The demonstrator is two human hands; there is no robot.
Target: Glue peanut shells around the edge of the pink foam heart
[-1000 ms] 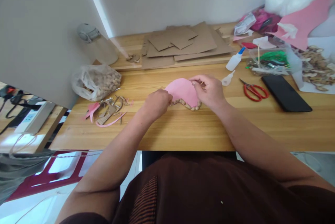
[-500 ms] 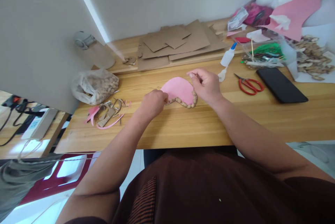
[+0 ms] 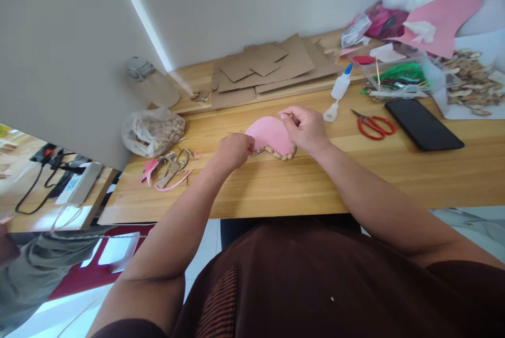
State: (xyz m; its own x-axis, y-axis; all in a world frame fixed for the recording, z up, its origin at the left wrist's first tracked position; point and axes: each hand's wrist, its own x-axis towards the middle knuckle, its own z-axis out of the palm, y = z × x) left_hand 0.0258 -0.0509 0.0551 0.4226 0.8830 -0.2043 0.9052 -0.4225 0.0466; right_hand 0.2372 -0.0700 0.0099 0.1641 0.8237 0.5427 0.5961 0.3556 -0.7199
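Note:
A rounded pink cutout [image 3: 269,132] lies on the wooden table, and a row of tan, shell-like pieces [image 3: 284,156] lines its lower edge. At its left side, my left hand [image 3: 237,149] is closed, thumb and fingers pinched on the edge there. My right hand [image 3: 306,126] covers the cutout's right border with its fingers drawn together; whatever is between them is hidden. Just beyond that hand stands a white glue bottle with a blue tip [image 3: 341,83], and a small white nozzle-shaped piece [image 3: 330,112] lies near the fingers.
Red-handled scissors [image 3: 374,125] and a black phone [image 3: 424,125] lie to the right, before a clear box [image 3: 398,77] and dried brown slices [image 3: 471,82]. Cardboard sheets [image 3: 272,64] are stacked behind. A plastic bag [image 3: 153,130] and scraps [image 3: 169,169] sit left. Another person's sleeve [image 3: 35,259] shows lower left.
My right hand has come slightly left, its fingertips now over the cutout's upper right edge. The left hand stays at the left edge. The whole view has shifted a little.

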